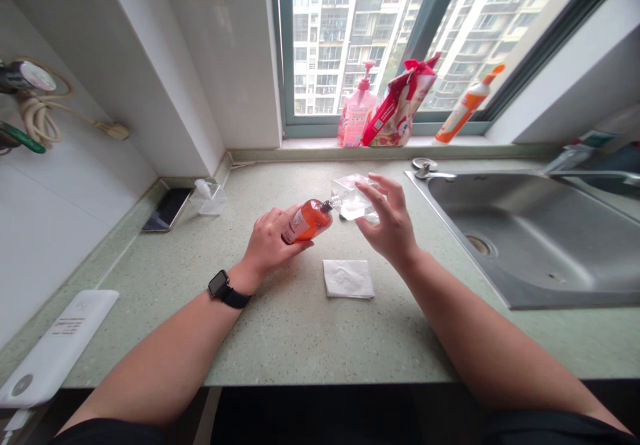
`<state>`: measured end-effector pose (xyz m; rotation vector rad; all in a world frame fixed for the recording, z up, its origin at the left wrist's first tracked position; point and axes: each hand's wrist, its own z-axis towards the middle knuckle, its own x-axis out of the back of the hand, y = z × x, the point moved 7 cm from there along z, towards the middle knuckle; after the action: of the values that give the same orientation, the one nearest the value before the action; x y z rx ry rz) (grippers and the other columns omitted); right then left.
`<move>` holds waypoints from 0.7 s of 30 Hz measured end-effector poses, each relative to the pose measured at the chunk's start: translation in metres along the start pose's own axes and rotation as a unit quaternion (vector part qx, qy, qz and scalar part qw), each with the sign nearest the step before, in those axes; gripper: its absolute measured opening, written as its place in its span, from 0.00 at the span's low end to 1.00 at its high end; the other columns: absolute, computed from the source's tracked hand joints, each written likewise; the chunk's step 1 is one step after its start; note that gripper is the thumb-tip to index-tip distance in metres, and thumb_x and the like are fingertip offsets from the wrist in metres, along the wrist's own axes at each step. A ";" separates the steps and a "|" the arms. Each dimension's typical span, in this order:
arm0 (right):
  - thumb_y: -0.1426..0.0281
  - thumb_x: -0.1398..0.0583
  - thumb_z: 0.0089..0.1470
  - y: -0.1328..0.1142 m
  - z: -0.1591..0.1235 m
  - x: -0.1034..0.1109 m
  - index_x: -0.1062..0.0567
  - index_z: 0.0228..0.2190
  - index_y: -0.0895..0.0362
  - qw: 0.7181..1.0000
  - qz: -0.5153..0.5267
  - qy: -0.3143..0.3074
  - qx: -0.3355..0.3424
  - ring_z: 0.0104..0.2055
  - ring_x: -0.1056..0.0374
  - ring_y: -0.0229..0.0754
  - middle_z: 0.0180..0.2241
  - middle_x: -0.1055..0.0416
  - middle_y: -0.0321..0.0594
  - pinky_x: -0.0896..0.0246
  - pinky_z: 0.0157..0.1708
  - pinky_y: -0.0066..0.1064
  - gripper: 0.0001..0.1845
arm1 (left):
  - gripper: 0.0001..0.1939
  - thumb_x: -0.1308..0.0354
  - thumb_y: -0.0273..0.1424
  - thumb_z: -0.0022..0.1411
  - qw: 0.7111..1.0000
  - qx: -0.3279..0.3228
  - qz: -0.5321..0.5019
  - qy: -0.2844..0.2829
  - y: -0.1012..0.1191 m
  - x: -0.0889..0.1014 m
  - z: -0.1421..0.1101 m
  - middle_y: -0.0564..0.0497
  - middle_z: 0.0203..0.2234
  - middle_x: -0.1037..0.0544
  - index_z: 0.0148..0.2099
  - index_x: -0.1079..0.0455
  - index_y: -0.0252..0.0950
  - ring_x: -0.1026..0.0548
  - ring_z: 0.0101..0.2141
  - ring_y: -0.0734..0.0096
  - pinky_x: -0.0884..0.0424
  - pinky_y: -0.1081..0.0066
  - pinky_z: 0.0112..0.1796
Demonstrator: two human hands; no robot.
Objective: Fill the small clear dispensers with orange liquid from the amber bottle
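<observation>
My left hand point(273, 235) is wrapped round an orange bottle point(309, 220) with a pale label, tilted to the right. Its dark threaded neck meets the mouth of a clear, faceted bottle point(353, 197), which lies on its side in the air. My right hand point(393, 215) grips that clear bottle between the thumb and the fingers. Whether liquid passes between the two mouths I cannot tell. Below them a folded white tissue point(349, 279) lies flat on the counter. A small dark item, partly hidden, shows behind the clear bottle.
A steel sink point(530, 232) is set in the counter point(280, 338) at right. On the left are a phone point(167, 209), a clear container with a white top point(209, 197) and a white power bank point(60, 345). A pump bottle point(357, 115), a red bag point(400, 108) and an orange-white bottle point(464, 108) line the windowsill.
</observation>
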<state>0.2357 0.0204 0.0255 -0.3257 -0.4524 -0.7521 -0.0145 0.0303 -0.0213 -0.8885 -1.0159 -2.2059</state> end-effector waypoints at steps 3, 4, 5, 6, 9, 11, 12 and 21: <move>0.81 0.36 0.57 0.001 0.000 0.000 0.40 0.73 0.34 1.000 -0.001 -0.005 -0.001 0.62 0.30 0.58 0.66 0.37 0.45 0.22 0.58 0.58 0.51 | 0.40 0.29 0.52 0.64 1.000 0.001 -0.002 0.000 0.000 0.000 0.000 0.44 0.50 0.21 0.71 0.32 0.43 0.22 0.49 0.53 0.26 0.54 0.52; 0.81 0.36 0.56 0.001 0.000 0.000 0.41 0.73 0.34 1.000 -0.002 -0.007 -0.002 0.62 0.30 0.58 0.66 0.37 0.45 0.22 0.58 0.58 0.51 | 0.40 0.29 0.52 0.64 1.000 0.002 -0.003 0.000 0.000 0.000 0.000 0.44 0.50 0.21 0.71 0.32 0.44 0.22 0.49 0.53 0.26 0.54 0.52; 0.82 0.36 0.56 0.001 0.000 0.000 0.41 0.73 0.35 1.000 -0.002 -0.009 -0.003 0.62 0.30 0.58 0.66 0.37 0.46 0.22 0.58 0.58 0.52 | 0.40 0.29 0.52 0.64 1.000 0.002 -0.004 -0.001 0.000 0.000 0.000 0.44 0.50 0.21 0.72 0.32 0.43 0.22 0.49 0.53 0.26 0.54 0.52; 0.82 0.36 0.56 0.001 0.000 -0.001 0.41 0.73 0.35 1.000 -0.002 -0.010 -0.004 0.62 0.30 0.58 0.66 0.37 0.46 0.22 0.58 0.58 0.52 | 0.40 0.29 0.52 0.64 1.000 0.002 -0.004 -0.002 0.000 0.000 0.000 0.44 0.50 0.21 0.72 0.32 0.43 0.22 0.49 0.53 0.26 0.54 0.52; 0.82 0.36 0.56 0.001 -0.001 -0.001 0.41 0.73 0.35 1.000 -0.001 -0.010 -0.008 0.61 0.29 0.57 0.66 0.37 0.46 0.20 0.56 0.56 0.52 | 0.41 0.28 0.52 0.63 1.000 0.002 -0.004 -0.002 0.000 0.000 0.000 0.44 0.50 0.21 0.72 0.32 0.43 0.22 0.49 0.52 0.26 0.54 0.53; 0.82 0.37 0.56 0.000 -0.001 -0.001 0.41 0.73 0.34 1.000 0.002 -0.006 -0.008 0.61 0.29 0.57 0.66 0.37 0.46 0.19 0.55 0.56 0.52 | 0.41 0.28 0.52 0.63 1.000 0.003 -0.003 -0.002 -0.001 0.000 0.000 0.44 0.51 0.21 0.72 0.32 0.43 0.22 0.49 0.52 0.26 0.53 0.53; 0.83 0.37 0.56 0.000 -0.001 -0.001 0.41 0.74 0.33 1.000 0.003 -0.004 -0.006 0.61 0.29 0.58 0.66 0.37 0.45 0.19 0.55 0.56 0.52 | 0.41 0.27 0.52 0.63 1.000 0.004 -0.003 -0.002 -0.001 0.000 0.000 0.44 0.51 0.21 0.72 0.32 0.43 0.22 0.49 0.52 0.26 0.53 0.53; 0.85 0.38 0.55 -0.003 0.001 0.000 0.41 0.74 0.34 1.000 -0.008 0.000 0.010 0.65 0.32 0.58 0.66 0.38 0.46 0.22 0.59 0.57 0.54 | 0.41 0.28 0.52 0.63 1.000 0.004 -0.002 -0.002 0.000 0.000 0.000 0.44 0.50 0.20 0.72 0.33 0.43 0.22 0.48 0.53 0.26 0.54 0.52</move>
<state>0.2339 0.0188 0.0264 -0.3034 -0.4634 -0.7628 -0.0147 0.0304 -0.0217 -0.8886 -1.0295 -2.2020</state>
